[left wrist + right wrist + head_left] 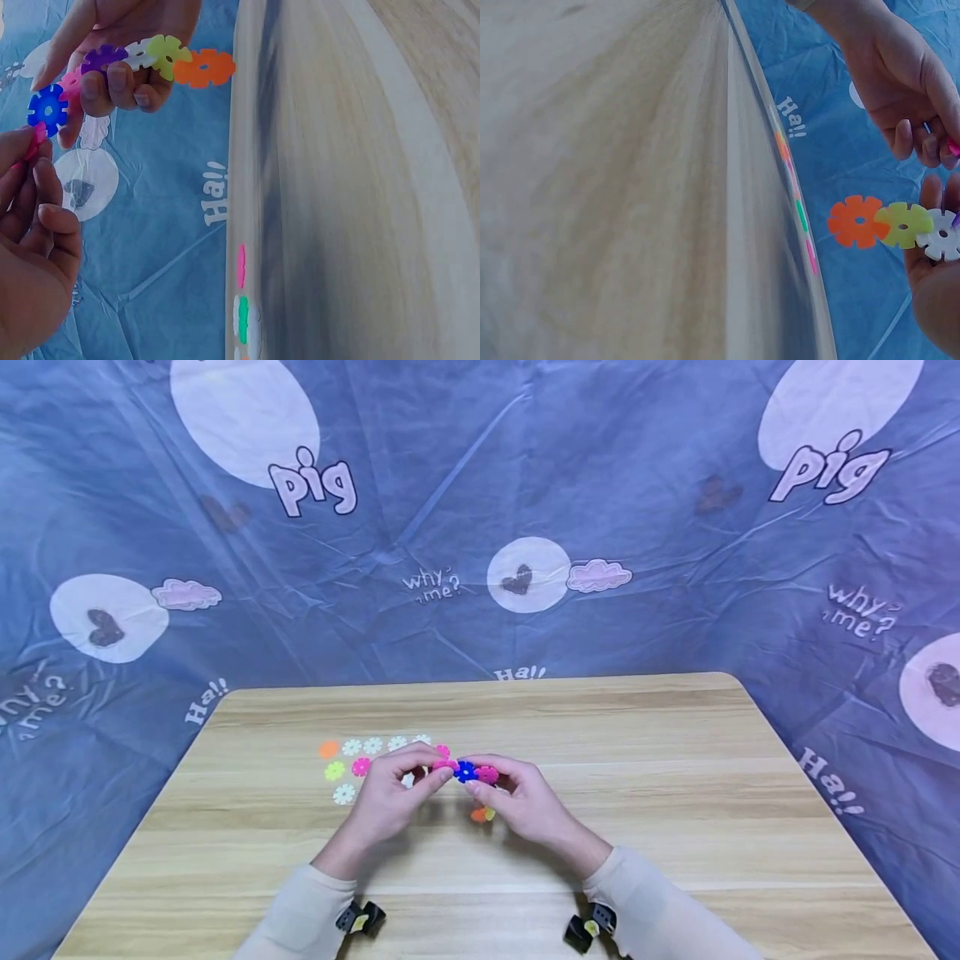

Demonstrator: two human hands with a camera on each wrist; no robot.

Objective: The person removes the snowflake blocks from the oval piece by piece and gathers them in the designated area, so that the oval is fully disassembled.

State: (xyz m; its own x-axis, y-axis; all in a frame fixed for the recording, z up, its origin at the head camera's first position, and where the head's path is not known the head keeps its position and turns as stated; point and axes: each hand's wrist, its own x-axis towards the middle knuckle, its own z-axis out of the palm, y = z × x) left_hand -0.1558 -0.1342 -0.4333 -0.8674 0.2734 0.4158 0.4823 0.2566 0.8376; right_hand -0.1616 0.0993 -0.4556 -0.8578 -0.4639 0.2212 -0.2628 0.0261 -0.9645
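Observation:
Between both hands, above the table, runs a chain of notched flower-shaped plastic discs. My left hand [392, 783] pinches a pink disc [446, 765] by thumb and fingertips. That disc meets the edge of the blue disc [47, 111] at the chain's end. My right hand [525, 799] holds the chain, its fingers curled round the middle part. Beyond the blue disc come another pink disc [487, 774], a purple disc [103, 58], a white disc [939, 234], a yellow-green disc [904, 225] and an orange disc [857, 221], which hangs free at the far end.
On the wooden table [675, 793], left of and behind the hands, lie several loose discs, among them an orange one [329, 749], a yellow-green one [334, 770], a pink one [362, 767] and a white one [344, 793]. A blue printed cloth [420, 635] hangs behind the table.

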